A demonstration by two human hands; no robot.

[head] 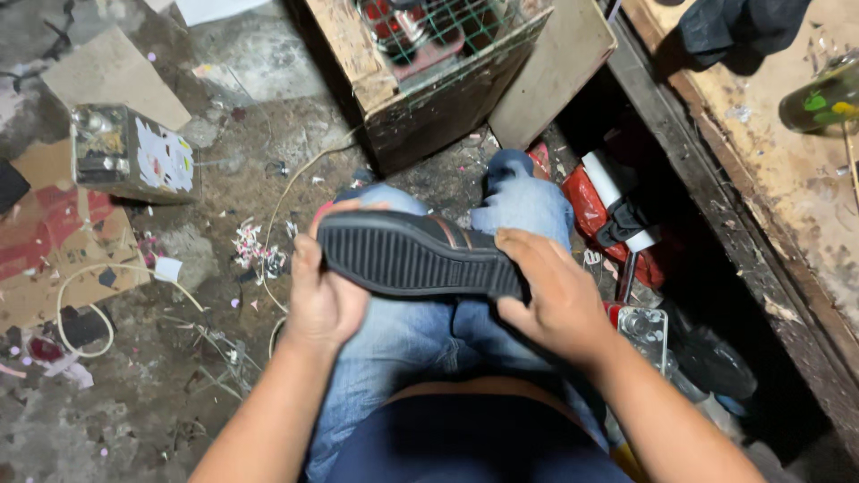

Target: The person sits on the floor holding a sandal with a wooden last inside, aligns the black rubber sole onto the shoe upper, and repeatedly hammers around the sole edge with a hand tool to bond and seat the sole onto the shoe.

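Black ribbed rubber faced the camera — the shoe (419, 259) lay sole-up across the person's knees at the centre of the frame, held lengthwise between both hands. The left hand (322, 291) wrapped round one end, thumb lying along the edge of the sole and fingers curled beneath, out of sight. The right hand (555, 300) clasped the other end, its fingers pressed against the sole's rim. Turned over like this, the sole was open to view, and the grip at each end kept the shoe steady on the lap; a strip of brown upper showed just above the sole's far edge.

The person sat low, blue jeans (420, 340) filling the lower middle of the picture. Straight ahead, at the top centre, stood a worn wooden box (429, 107) with green wire mesh (447, 31) across it, close enough to reach from the seat. In the upper left a small battered tin box (134, 154) rested on the dirty concrete floor (179, 376), which was strewn with paper scraps and a loop of pale cord (80, 295). Flattened cardboard (54, 241) lay at the left edge. Along the right ran a rough wooden worktop (787, 170) — a greenish bottle (823, 100) lay on its side there, and a dark cloth (734, 27) was bunched at the top right. Below it, red-and-white objects (599, 197) sat in the shadow beside the knee.
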